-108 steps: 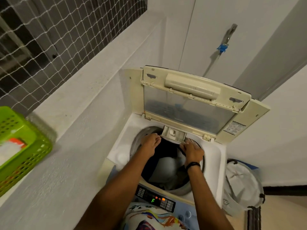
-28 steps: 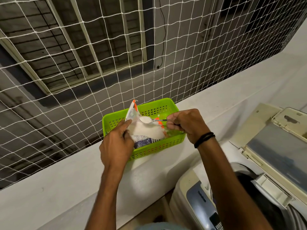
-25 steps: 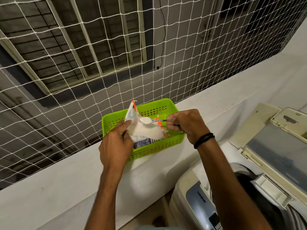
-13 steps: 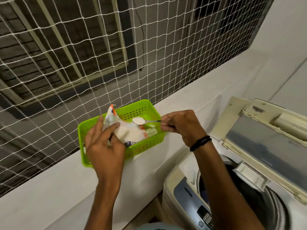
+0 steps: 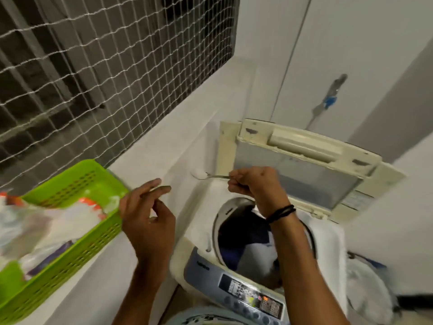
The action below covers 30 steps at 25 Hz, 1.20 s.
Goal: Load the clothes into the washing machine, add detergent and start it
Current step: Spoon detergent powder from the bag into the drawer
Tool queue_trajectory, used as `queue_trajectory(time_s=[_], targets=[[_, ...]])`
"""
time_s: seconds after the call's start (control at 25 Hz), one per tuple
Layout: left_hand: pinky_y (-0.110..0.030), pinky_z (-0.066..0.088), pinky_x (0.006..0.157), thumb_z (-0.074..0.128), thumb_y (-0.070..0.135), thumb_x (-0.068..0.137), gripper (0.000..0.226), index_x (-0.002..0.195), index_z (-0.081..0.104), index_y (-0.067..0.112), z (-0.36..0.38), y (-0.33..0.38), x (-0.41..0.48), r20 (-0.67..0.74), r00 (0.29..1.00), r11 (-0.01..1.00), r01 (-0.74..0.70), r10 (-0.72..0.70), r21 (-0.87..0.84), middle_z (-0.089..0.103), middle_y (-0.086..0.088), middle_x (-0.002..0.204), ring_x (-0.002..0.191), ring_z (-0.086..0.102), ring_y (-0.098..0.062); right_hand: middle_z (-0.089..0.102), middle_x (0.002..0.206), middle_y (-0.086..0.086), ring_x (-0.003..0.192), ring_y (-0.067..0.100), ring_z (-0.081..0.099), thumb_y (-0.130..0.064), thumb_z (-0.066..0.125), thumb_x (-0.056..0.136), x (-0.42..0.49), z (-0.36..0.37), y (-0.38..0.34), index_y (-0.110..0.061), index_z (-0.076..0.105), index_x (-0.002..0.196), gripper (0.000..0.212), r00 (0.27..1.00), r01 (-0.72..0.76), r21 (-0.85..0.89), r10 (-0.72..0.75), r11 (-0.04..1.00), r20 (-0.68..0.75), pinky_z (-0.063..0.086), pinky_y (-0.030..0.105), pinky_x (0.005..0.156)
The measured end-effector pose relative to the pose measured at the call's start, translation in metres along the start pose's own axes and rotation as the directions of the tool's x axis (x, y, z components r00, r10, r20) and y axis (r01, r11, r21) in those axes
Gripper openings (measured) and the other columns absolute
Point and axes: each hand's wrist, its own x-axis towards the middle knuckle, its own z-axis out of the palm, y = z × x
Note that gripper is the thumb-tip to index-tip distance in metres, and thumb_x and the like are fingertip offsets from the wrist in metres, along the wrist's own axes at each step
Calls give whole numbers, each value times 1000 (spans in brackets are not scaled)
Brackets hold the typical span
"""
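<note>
Now holding a spoon point(image 5: 216, 176) level in the right hand point(image 5: 255, 184), fingers and thumb pinching the end of its handle, the bowl pointing left and heaped with white detergent powder point(image 5: 199, 174). Hovering that heap near the left rear corner of the washing machine point(image 5: 199, 231), just beside the left edge of its lid point(image 5: 304, 165) and short of the drum opening. Raising the left hand point(image 5: 147, 219) just beside the green basket point(image 5: 77, 252), gripping nothing, fingers loosely spread and lightly bent (the fingertips pointing right, away from the basket). Not touching the detergent bag point(image 5: 46, 221), lying in the basket, white with orange marks, too blurred to read. Standing over the machine, with the lid propped upright at the back. Looking down at dark blue and pale clothes point(image 5: 243, 240) inside the drum, partly hidden behind the right forearm. Wearing a black band point(image 5: 281, 212) on the right wrist. Facing the control panel point(image 5: 253, 296) along the machine's front edge, a small orange light glowing on it. Working next to a white ledge point(image 5: 164, 141) carrying the basket, with white netting point(image 5: 93, 66) above it, a tap point(image 5: 330, 99) with a blue fitting on the wall behind the lid, and a white laundry bag point(image 5: 367, 289) just right of the machine.
</note>
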Motion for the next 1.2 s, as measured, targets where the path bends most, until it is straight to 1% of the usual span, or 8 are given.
queue_trajectory(time_s=[0.16,0.24,0.36,0.48,0.68,0.84,0.96,1.2], targets=[[-19,46,87,59,-17,78,39,96,76,12,64,-2,-28,295,954,996,63,-44,-55,73,-1,104,98,63,-24,56,72,17,57,25,55,18,46,85,23,-73,35,26,59,80,16,967,-33,36,41,999,-250,51,30,59],[-26,50,84,61,-11,81,36,100,76,15,95,-3,-44,449,893,996,72,-39,-57,74,0,105,96,65,-22,58,67,19,58,26,53,14,50,83,35,-106,58,12,65,67,22,934,-69,24,73,997,-349,49,38,62],[-21,48,85,60,-1,87,33,111,73,17,147,-10,-76,694,709,985,173,-124,-2,72,0,113,102,66,-20,59,56,16,58,26,51,4,51,73,52,-149,92,-2,64,57,21,905,-114,-63,78,991,-418,43,44,64],[-22,49,95,56,6,88,40,122,67,23,195,-16,-110,849,509,986,148,-141,75,68,2,123,113,64,-18,68,61,8,60,23,64,-2,59,82,64,-179,121,-3,68,73,13,817,-255,-1,215,967,-536,57,37,68],[-28,40,108,54,9,90,47,136,58,16,249,-14,-147,936,275,972,139,-221,188,60,-6,138,128,55,-24,77,86,10,85,28,71,-18,67,81,85,-193,174,-12,79,81,14,755,-366,-244,133,898,-643,55,30,79],[-37,39,113,52,9,91,59,148,43,17,272,-14,-160,956,167,969,96,-243,229,52,-9,146,135,48,-29,76,95,14,81,27,68,-1,59,85,91,-176,197,-11,78,98,25,794,-302,-399,-3,866,-608,43,21,72],[-39,41,112,49,12,94,64,155,28,17,279,-12,-165,962,66,963,54,-266,263,45,-13,151,137,46,-31,74,100,10,93,27,68,11,54,78,90,-168,219,-10,73,110,42,854,-225,-585,-131,779,-503,52,29,85],[-42,47,106,49,13,96,64,156,24,16,283,-15,-169,963,55,965,38,-263,261,51,-16,145,129,53,-33,68,119,18,112,32,64,19,59,74,85,-166,236,-1,66,123,52,865,-127,-735,-288,666,-411,41,28,101]])
